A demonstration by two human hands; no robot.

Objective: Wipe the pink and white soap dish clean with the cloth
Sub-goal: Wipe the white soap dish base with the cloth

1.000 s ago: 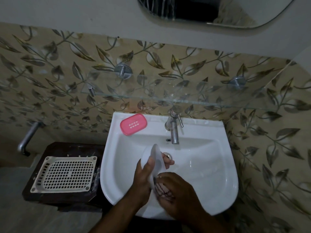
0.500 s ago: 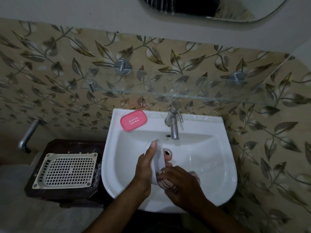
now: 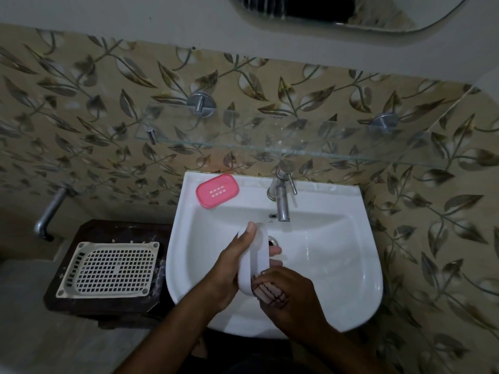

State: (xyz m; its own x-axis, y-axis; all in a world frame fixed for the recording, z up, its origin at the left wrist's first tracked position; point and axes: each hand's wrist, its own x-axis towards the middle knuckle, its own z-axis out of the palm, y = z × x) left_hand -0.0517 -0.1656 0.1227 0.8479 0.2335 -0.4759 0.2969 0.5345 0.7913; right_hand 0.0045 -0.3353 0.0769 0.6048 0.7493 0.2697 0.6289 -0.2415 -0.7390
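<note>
Over the white sink (image 3: 361, 265) my left hand (image 3: 229, 268) grips the white half of the soap dish (image 3: 255, 260), held on edge with my thumb on its top rim. My right hand (image 3: 291, 300) holds a pale cloth with dark lines (image 3: 268, 292) and presses it against the lower end of the white piece. The pink slotted half of the soap dish (image 3: 217, 190) lies flat on the sink's back left corner, apart from both hands.
A metal tap (image 3: 282, 198) stands at the back of the basin, with the drain (image 3: 272, 242) just behind my fingers. A glass shelf (image 3: 297, 147) juts out above. Left of the sink, a cream perforated tray (image 3: 108, 269) sits on a dark stand.
The view has shifted slightly. My right hand with the cloth has stayed at the lower end of the white piece, rubbing there; my left hand keeps its grip.
</note>
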